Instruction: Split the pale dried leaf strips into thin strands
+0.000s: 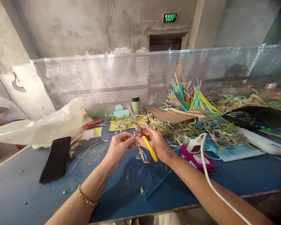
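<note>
Over the middle of the blue table (103, 193), both hands meet fingertip to fingertip. My left hand (121, 144) is closed in a pinch on a pale dried strand (142, 155), whose loose ends dangle below the fingers. My right hand (155, 142) is closed too, with its fingertips at the same strand. Yellow-handled scissors (150, 149) rest in the right hand, their blades pointing up and away. The exact grip on the strand is partly hidden by the fingers. A blue pipe cleaner (158, 186) lies on the table below the right hand.
A black phone (55, 159) and a plastic bag (61, 122) lie left. Behind the hands stands a green bottle (136, 105). Coloured pipe cleaners (187, 97), dried strands, a magenta box (198, 159) and a white cable (204, 168) crowd the right. A perforated metal screen (103, 78) borders the back.
</note>
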The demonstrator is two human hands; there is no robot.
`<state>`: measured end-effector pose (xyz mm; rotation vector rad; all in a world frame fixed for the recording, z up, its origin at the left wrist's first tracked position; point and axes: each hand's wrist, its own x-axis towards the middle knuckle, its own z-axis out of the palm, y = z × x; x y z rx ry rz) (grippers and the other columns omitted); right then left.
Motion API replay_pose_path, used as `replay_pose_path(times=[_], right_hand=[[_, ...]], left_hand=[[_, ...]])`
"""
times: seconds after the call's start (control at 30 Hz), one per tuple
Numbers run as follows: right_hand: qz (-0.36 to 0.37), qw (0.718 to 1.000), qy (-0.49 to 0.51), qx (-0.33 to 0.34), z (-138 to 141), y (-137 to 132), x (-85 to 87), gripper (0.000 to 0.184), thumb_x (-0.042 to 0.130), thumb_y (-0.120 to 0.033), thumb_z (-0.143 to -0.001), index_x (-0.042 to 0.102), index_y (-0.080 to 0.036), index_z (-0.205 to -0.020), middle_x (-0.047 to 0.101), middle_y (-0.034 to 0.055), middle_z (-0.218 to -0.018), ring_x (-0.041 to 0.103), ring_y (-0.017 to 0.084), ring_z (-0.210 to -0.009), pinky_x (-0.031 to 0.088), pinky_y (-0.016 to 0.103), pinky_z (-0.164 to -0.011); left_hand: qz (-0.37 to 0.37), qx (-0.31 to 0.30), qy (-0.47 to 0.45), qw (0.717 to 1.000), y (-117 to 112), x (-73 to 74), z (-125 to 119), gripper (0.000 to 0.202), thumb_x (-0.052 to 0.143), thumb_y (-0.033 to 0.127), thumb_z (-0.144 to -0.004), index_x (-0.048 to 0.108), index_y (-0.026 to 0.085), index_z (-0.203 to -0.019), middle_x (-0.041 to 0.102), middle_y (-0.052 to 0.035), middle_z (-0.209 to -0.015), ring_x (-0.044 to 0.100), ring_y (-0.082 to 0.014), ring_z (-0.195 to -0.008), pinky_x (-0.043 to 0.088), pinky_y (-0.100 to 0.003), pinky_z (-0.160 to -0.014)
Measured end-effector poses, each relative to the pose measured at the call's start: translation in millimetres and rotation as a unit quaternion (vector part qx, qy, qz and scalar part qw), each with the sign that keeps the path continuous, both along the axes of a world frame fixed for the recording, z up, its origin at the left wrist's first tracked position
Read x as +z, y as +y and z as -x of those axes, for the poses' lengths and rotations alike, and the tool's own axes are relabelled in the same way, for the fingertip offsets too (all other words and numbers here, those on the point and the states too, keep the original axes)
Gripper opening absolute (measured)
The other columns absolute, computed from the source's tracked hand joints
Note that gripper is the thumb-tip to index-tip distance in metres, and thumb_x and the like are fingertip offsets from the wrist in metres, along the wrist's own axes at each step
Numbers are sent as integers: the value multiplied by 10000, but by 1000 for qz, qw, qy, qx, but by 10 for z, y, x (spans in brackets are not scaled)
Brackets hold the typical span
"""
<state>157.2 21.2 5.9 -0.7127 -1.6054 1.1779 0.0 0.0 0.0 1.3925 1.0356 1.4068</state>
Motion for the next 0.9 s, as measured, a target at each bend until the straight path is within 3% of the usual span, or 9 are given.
replay_pose_path(times=[0.17, 0.43, 0.63, 0.73, 0.9], right_hand=[[0, 1000, -2, -10, 36, 30, -45, 505, 796, -212, -591, 596, -162, -1052, 675, 12, -823, 631, 141, -693, 491, 247, -635], [37, 999, 2, -4, 68, 28, -66, 488, 780, -176, -570, 584, -166, -1017, 637, -25, -731, 594, 121, -599, 474, 234, -565], [70, 997, 21, -21, 107, -51, -43, 459, 774, -196, -598, 565, -171, -1007, 598, -49, -635, 519, 92, -502, 442, 212, -481], [73, 997, 11, -20, 105, -69, -35, 455, 780, -205, -600, 564, -176, -999, 597, -49, -640, 511, 87, -490, 429, 206, -461], [58, 998, 12, -17, 87, -67, -34, 444, 778, -230, -629, 557, -183, -1011, 599, -46, -665, 520, 84, -522, 416, 195, -474]], left_hand=[[6, 33, 25, 999, -54, 34, -4, 165, 697, 290, -716, 639, 138, -697, 668, -35, -574, 585, -125, -538, 425, -232, -540], [-21, 64, 150, 986, -36, 19, 18, 189, 644, 320, -745, 624, 156, -654, 668, -40, -579, 578, -144, -538, 403, -251, -523], [-60, 143, 217, 964, -69, 12, -7, 153, 591, 258, -749, 620, 171, -627, 667, -25, -606, 567, -141, -566, 390, -255, -547], [-57, 136, 224, 963, -58, 7, -1, 152, 582, 249, -748, 627, 170, -626, 664, -26, -604, 569, -142, -567, 389, -257, -546], [-39, 86, 161, 982, -14, 6, 19, 136, 597, 257, -733, 617, 163, -637, 649, -30, -591, 577, -148, -566, 406, -262, -546]])
